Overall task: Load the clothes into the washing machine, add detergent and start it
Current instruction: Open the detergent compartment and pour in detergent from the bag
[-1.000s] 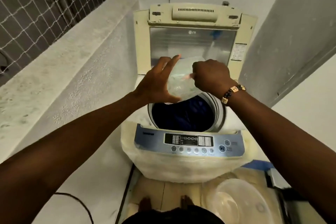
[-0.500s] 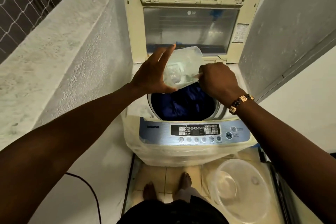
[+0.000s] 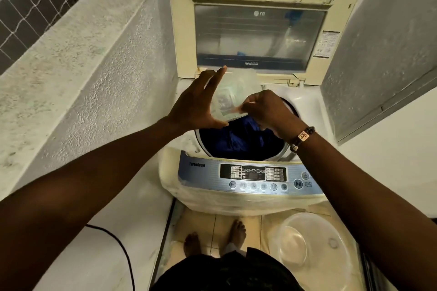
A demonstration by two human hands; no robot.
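A cream top-loading washing machine (image 3: 248,201) stands in front of me with its lid (image 3: 255,30) raised. Blue clothes (image 3: 238,139) lie in the drum. Above the drum's far rim I hold a clear plastic container (image 3: 233,94), tilted. My left hand (image 3: 198,106) cups its left side with fingers spread. My right hand (image 3: 267,108) is closed at the container's lower right edge, fingertips pinched there; what they pinch is too blurred to tell. The blue control panel (image 3: 250,177) with its start button (image 3: 298,183) faces me.
A concrete ledge (image 3: 71,59) with netting above runs along the left. A grey wall (image 3: 378,54) closes the right. A clear plastic bowl (image 3: 309,243) sits on the tiled floor at the right, beside my bare feet. A black cable (image 3: 113,241) lies at the lower left.
The view has tilted down and closer to the machine. Both hands with the container have stayed over the drum's far rim; my right hand's fingers have shifted along the container's lower edge.
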